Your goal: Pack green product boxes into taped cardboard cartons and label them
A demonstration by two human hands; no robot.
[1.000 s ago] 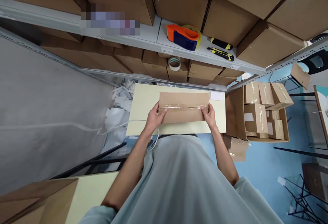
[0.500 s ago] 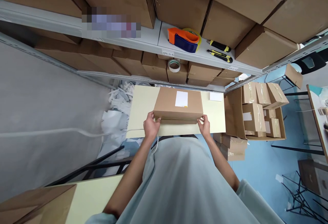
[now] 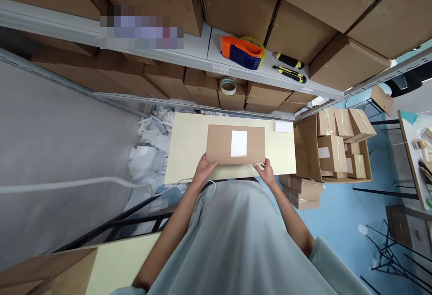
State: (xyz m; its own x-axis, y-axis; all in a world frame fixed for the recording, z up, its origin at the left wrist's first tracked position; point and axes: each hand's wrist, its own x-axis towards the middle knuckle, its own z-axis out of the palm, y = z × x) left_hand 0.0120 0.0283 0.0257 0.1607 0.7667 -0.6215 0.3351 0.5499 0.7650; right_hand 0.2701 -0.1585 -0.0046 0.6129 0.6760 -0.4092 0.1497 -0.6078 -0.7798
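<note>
A closed brown cardboard box [image 3: 219, 144] with a white label [image 3: 239, 144] on its top face is over the cream table [image 3: 185, 146]. My left hand [image 3: 204, 169] grips its near left corner, thumb on the near edge and fingers at the side. At the near right corner is my right hand [image 3: 266, 172], its thumb and fingers apart, the fingertips touching or just beside the box edge. The box's underside is hidden.
A white card [image 3: 282, 127] lies at the table's back right. Above, a shelf [image 3: 199, 45] bears an orange tape dispenser [image 3: 241, 52], cutters [image 3: 289, 73] and boxes. Right of the table stands a large carton [image 3: 307, 151] of smaller boxes. A white cable [image 3: 111, 179] hangs at left.
The box has tipped so its labelled face turns more toward me and its near side no longer shows. My right hand's fingers have spread and both hands have shifted slightly down.
</note>
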